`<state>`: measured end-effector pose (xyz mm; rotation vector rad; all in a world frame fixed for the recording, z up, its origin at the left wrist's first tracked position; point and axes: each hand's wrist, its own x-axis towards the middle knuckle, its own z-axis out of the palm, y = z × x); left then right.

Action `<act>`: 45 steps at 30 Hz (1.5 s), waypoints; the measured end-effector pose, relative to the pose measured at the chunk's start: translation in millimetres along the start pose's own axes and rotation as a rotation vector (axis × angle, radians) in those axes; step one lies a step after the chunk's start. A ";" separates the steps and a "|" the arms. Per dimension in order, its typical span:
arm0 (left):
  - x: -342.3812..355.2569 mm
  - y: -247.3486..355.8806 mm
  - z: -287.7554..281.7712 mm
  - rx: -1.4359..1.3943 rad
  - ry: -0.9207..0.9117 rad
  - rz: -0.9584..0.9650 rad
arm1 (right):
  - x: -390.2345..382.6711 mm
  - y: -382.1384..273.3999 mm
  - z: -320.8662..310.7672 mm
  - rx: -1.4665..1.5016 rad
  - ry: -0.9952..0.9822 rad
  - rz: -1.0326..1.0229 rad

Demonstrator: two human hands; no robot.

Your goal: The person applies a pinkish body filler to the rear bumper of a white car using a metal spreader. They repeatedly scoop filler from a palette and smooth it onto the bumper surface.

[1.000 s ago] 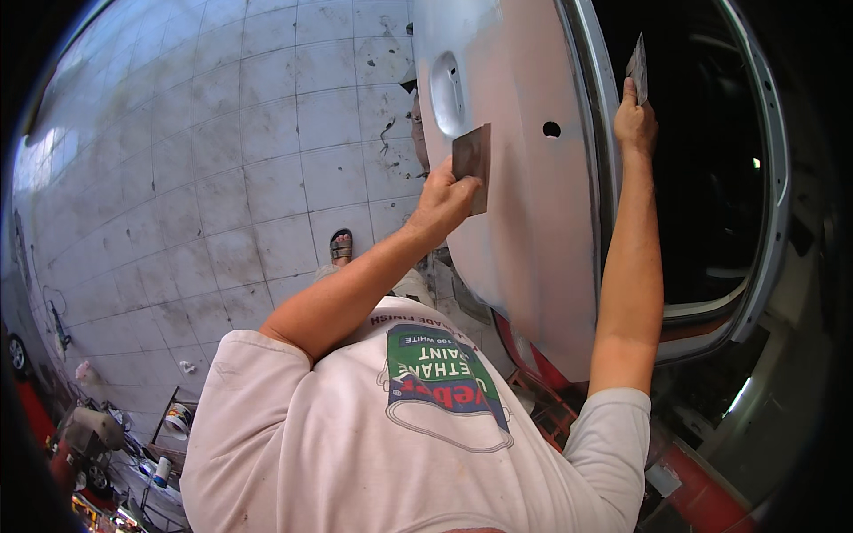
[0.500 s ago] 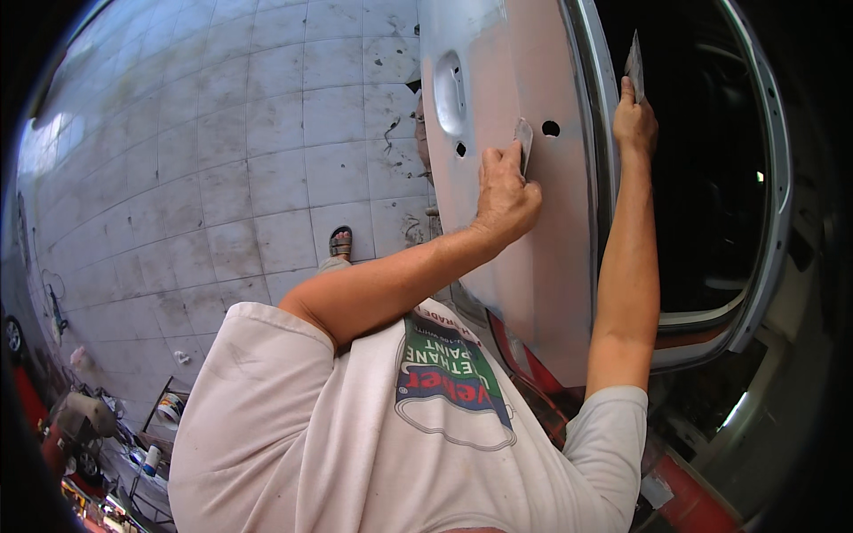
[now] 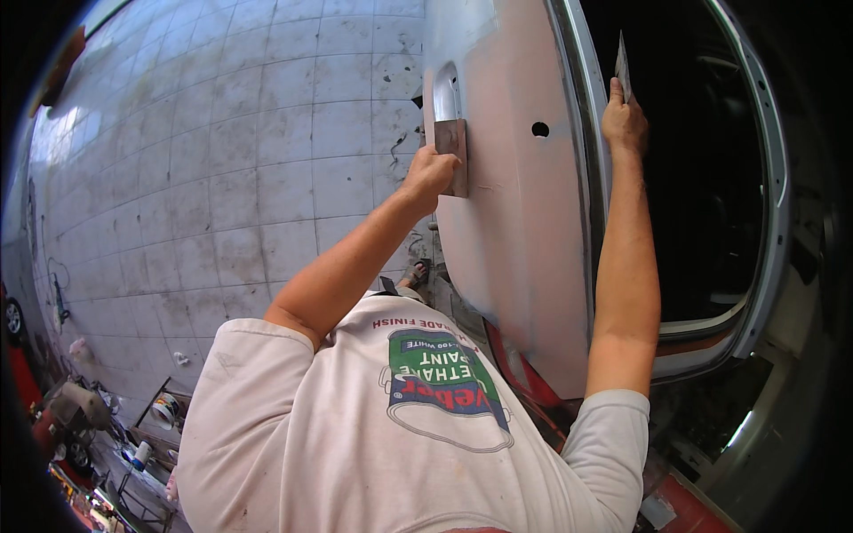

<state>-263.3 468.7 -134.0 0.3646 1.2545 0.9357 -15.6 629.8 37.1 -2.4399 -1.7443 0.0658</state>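
Note:
My left hand (image 3: 428, 174) grips a flat, rectangular putty spreader (image 3: 454, 151), fingers closed on its side. The spreader lies against the car door panel (image 3: 520, 231), over the lower end of the door-handle recess (image 3: 444, 89). Pinkish filler and grey patches cover the panel. At the far right, beside the window opening, my right hand (image 3: 625, 129) is closed round a second thin flat plate (image 3: 622, 69), which looks like a putty spreader seen nearly edge-on. Whether putty sits on that plate I cannot make out.
A round hole (image 3: 539, 130) pierces the panel. Right of it, a dark door opening (image 3: 702, 178) sits inside a metal frame. Pale floor tiles (image 3: 222, 160) spread to the left. A cluttered rack with a tub (image 3: 164, 409) stands at the lower left, near red car parts.
My left hand has moved left across the panel, from near the round hole to the handle recess, and its spreader now shows its broad face. My right hand has barely shifted.

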 end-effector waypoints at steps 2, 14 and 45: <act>11.3 8.1 13.8 -0.014 0.022 -0.095 | -1.5 0.4 -1.4 0.014 0.002 0.002; -71.8 -7.3 -1.2 -0.063 -0.267 0.100 | 6.8 7.0 5.1 0.092 -0.020 0.009; -23.2 -67.7 -7.3 0.020 0.076 -0.178 | 11.9 8.0 6.9 0.076 0.009 -0.089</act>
